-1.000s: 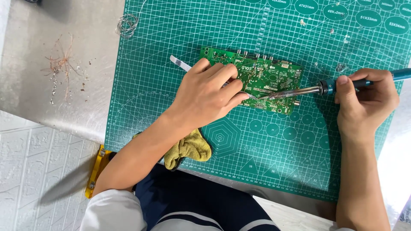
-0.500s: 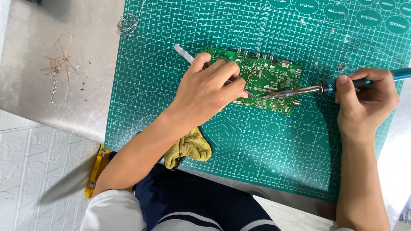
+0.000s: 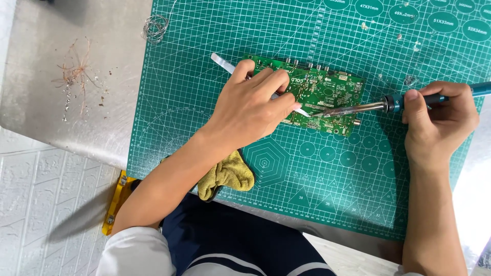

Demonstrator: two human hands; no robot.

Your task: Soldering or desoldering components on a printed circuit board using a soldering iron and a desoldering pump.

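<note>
A green circuit board point(image 3: 327, 94) lies on a green cutting mat point(image 3: 327, 194). My left hand point(image 3: 250, 110) rests on the board's left half and grips silver tweezers point(image 3: 223, 62), whose tips reach the board near its middle. My right hand point(image 3: 437, 125) holds a soldering iron point(image 3: 388, 105) by its blue handle. The iron's metal tip touches the board close to the tweezer tips.
A yellow-green cloth point(image 3: 227, 176) lies at the mat's near edge under my left forearm. A coil of solder wire point(image 3: 155, 26) sits at the mat's top left corner. Copper wire scraps point(image 3: 76, 76) lie on the metal table point(image 3: 66, 117). A yellow tool point(image 3: 115, 202) hangs below the table edge.
My left hand turned the tweezers, so their rear end swung up and right and the tips now reach further onto the board. The right hand and iron stayed put.
</note>
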